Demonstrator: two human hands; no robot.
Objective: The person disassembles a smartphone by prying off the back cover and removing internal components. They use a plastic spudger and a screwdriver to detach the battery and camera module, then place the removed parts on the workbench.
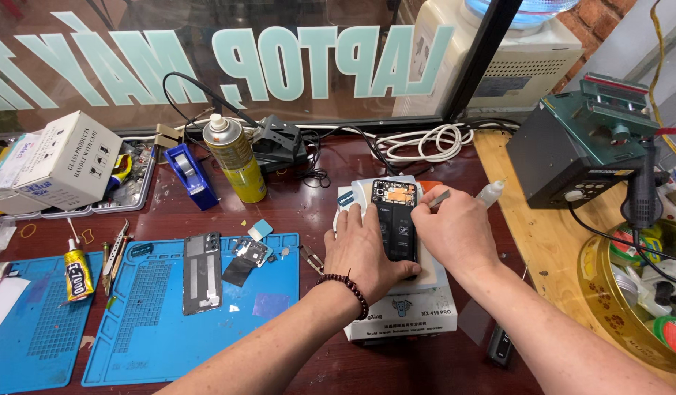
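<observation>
An opened black smartphone (395,218) lies face down on a white heating plate machine (433,307) in the middle of the bench. My left hand (363,249) rests flat against the phone's left side and holds it steady. My right hand (455,230) presses on the phone's right edge and grips a thin metal tool (440,197) whose tip points at the upper right of the phone. A beaded bracelet (347,287) circles my left wrist.
A blue work mat (155,329) on the left carries a phone back cover (203,272) and small parts. Nearby stand a yellow spray can (234,157), a glue tube (77,274), tweezers (115,247), a tape dispenser (190,174) and a white box (64,159). A dark green station (572,143) sits right.
</observation>
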